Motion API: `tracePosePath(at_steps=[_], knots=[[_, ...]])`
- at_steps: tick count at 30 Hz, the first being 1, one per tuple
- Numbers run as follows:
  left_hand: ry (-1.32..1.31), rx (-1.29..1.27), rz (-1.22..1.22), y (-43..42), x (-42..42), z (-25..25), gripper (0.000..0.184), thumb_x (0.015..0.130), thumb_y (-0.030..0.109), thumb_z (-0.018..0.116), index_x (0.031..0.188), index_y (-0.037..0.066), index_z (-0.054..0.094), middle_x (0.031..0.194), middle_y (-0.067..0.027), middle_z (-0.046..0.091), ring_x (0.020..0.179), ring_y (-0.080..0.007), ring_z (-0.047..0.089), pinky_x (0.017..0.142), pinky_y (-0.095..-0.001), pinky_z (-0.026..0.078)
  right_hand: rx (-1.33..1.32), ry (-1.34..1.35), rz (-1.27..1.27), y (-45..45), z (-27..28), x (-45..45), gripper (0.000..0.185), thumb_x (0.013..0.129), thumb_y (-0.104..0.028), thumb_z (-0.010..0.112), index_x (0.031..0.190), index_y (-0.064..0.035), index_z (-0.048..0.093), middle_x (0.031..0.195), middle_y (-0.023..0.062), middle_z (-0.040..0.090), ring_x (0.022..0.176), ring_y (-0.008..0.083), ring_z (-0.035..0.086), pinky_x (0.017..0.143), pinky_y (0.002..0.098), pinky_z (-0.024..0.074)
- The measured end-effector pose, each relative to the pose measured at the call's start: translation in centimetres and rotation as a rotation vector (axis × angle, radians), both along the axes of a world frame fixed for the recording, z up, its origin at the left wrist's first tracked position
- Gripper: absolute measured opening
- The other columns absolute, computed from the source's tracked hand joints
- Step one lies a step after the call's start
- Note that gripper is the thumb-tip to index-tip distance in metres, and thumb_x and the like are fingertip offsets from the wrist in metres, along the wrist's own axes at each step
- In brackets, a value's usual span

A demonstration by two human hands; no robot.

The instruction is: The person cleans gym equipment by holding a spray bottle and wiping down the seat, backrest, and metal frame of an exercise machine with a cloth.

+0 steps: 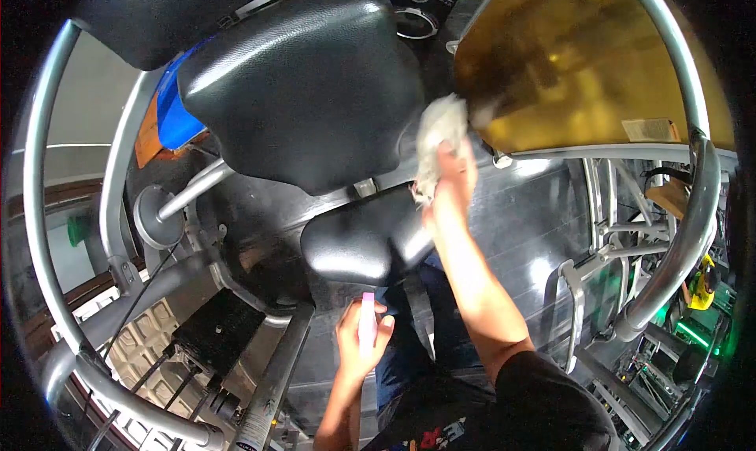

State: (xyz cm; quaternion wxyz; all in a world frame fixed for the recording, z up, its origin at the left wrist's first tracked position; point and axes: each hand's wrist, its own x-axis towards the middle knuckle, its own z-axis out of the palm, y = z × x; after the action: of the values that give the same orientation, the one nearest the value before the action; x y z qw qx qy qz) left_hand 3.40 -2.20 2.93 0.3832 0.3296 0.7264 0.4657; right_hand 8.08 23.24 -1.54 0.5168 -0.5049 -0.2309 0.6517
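Observation:
My right hand [455, 171] reaches forward, its fingers closed round a crumpled white cloth [441, 128]. Motion blurs the cloth a little. It lies beside the right edge of a large black padded backrest [299, 89]; whether it touches the padding I cannot tell. Closer to me is a smaller black padded seat [346, 250], shiny on its front edge. Low in front of my body, my left hand [360, 341] is wrapped round a slim pale pink object [367, 321] that points upward. Its lower part is hidden in the fingers.
A yellow-brown translucent panel [583, 65] stands at upper right. Curved grey metal tubes [693, 81] frame both sides. At lower left sits a black weight block [216, 329] with rods. More metal frames [579, 293] stand on the dark floor [520, 222] to the right.

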Motion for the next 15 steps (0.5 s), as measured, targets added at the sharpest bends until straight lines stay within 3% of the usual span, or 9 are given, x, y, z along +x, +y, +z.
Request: tracePosePath(at_steps=[2, 4, 6, 8, 11, 15], knots=[[0.028, 0.023, 0.010, 0.2, -0.2, -0.1, 0.019, 0.078, 0.011, 0.075, 0.092, 0.005, 0.063, 0.077, -0.0087, 0.061, 0.065, -0.0212, 0.059, 0.063, -0.0336, 0.048, 0.287, -0.064, 0.002, 1.6, 5.8, -1.4, 0.042, 0.096, -0.011, 0.057, 0.138, -0.0089, 0.050, 0.100, 0.0089, 0.066, 0.071, 0.0142, 0.064, 0.059, 0.0278, 0.0544], [0.058, 0.048, 0.017, 0.6, -0.5, 0.1, 0.019, 0.078, 0.011, 0.075, 0.092, 0.005, 0.063, 0.077, -0.0085, 0.060, 0.065, -0.0211, 0.059, 0.062, -0.0335, 0.048, 0.670, -0.270, 0.076, 3.0, 6.2, -3.1, 0.052, 0.088, -0.002, 0.050, 0.140, 0.0028, 0.049, 0.139, 0.0137, 0.055, 0.124, 0.0227, 0.055, 0.108, 0.0351, 0.0389], [0.028, 0.036, -0.029, 0.9, -0.9, 0.6, 0.016, 0.081, 0.008, 0.069, 0.093, 0.003, 0.060, 0.083, -0.0083, 0.064, 0.070, -0.0159, 0.059, 0.066, -0.0311, 0.048, 1.037, -0.562, 0.200, 4.4, 5.0, -4.7, 0.064, 0.076, 0.009, 0.051, 0.138, -0.0022, 0.054, 0.145, 0.0222, 0.050, 0.134, 0.0337, 0.051, 0.110, 0.0358, 0.0391], [0.044, 0.039, -0.028, 0.9, -1.1, 0.7, 0.016, 0.081, 0.008, 0.069, 0.093, 0.003, 0.060, 0.083, -0.0083, 0.063, 0.070, -0.0159, 0.059, 0.066, -0.0309, 0.048, 1.117, -0.722, 0.262, 3.6, 0.2, -6.2, 0.062, 0.075, 0.010, 0.052, 0.135, -0.0066, 0.059, 0.143, 0.0225, 0.052, 0.130, 0.0370, 0.053, 0.107, 0.0376, 0.0440], [0.038, 0.031, -0.008, 1.1, -1.5, 0.5, 0.016, 0.081, 0.008, 0.069, 0.093, 0.003, 0.060, 0.083, -0.0082, 0.063, 0.070, -0.0160, 0.059, 0.066, -0.0307, 0.048, 1.025, -0.831, 0.348, 0.3, -4.8, -4.1, 0.060, 0.074, 0.010, 0.055, 0.131, -0.0074, 0.061, 0.139, 0.0227, 0.054, 0.127, 0.0362, 0.055, 0.102, 0.0414, 0.0495], [-0.014, -0.017, 0.034, 0.4, -1.3, -0.1, 0.016, 0.080, 0.008, 0.070, 0.093, 0.003, 0.060, 0.082, -0.0074, 0.063, 0.068, -0.0157, 0.059, 0.066, -0.0302, 0.047, 0.616, -0.880, 0.563, -4.5, -11.8, -0.3, 0.055, 0.081, 0.003, 0.052, 0.134, -0.0108, 0.059, 0.137, 0.0236, 0.055, 0.125, 0.0345, 0.056, 0.100, 0.0395, 0.0500]])
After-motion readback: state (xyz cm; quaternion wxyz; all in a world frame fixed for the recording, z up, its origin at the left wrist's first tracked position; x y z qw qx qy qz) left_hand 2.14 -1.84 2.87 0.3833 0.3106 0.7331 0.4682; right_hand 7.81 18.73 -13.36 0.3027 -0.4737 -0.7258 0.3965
